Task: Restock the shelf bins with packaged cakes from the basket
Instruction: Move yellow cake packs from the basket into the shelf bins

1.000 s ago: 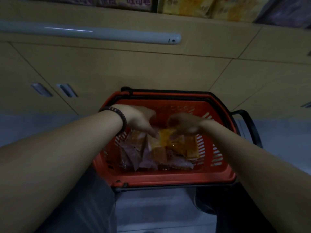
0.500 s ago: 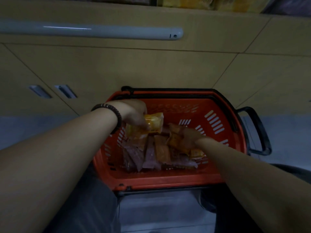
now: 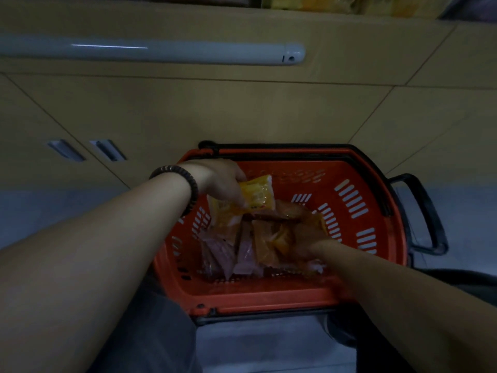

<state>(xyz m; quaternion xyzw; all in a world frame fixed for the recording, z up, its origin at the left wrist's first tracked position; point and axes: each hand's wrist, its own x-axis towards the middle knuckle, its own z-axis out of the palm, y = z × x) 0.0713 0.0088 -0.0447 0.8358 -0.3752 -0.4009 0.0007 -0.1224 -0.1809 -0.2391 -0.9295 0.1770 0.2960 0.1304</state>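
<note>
Dim tan cabinet doors [image 3: 215, 111] fill the background, grey floor [image 3: 53, 211] below them, and the red basket [image 3: 269, 297] sits right in front of us. Our left hand [image 3: 217, 181], beaded bracelet [image 3: 185, 181] at the wrist, is up over the basket's far left corner, fingers clamped on a couple of yellow cake packets [image 3: 255, 195]. Our right hand [image 3: 309, 238] is down inside near the right wall, buried in the pile of orange and pink packets [image 3: 242, 251]. It's too blurred for us to tell whether those fingers grip anything.
</note>
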